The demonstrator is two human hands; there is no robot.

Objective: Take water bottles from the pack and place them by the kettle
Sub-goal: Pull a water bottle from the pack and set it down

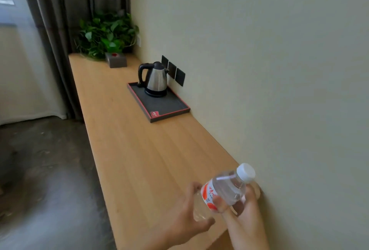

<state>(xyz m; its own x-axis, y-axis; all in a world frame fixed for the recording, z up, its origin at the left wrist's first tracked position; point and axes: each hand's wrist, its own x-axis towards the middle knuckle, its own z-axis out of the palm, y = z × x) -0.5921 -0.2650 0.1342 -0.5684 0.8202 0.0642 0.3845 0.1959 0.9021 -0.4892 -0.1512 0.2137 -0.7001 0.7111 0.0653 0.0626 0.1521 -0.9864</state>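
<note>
While tilted, bottle (225,188) sits between both hands' fingers (219,203).

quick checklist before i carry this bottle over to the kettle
1. Water bottle held in both hands: ok, right hand near the neck, left hand at the base.
2. Cap on: ok.
3. Free space on the tray beside the kettle: ok.
4. Wooden counter free of obstacles on the way: ok.
5. Bottles already placed: not ok, none there.
6. Pack: cannot tell, out of view.
</note>
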